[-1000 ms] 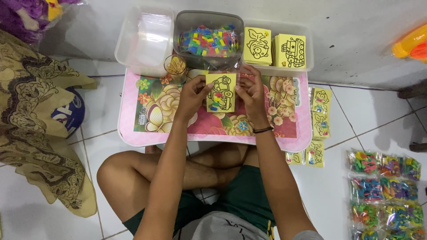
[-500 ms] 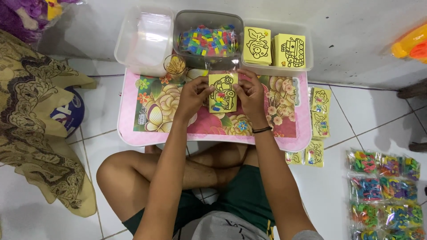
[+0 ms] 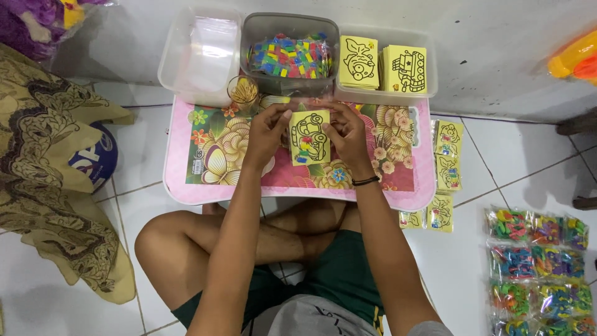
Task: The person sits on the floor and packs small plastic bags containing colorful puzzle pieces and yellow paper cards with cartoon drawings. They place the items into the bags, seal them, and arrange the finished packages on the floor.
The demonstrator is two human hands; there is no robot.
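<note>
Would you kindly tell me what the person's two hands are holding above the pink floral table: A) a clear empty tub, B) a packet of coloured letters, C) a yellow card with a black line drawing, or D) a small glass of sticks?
C: the left hand and right hand grip a yellow card by its two side edges, above the pink floral table; it bears a black line drawing.

The yellow picture card (image 3: 310,137) is now sitting slightly lower between both hands, and the left hand's (image 3: 268,132) fingers are closing tighter on its edge.
</note>
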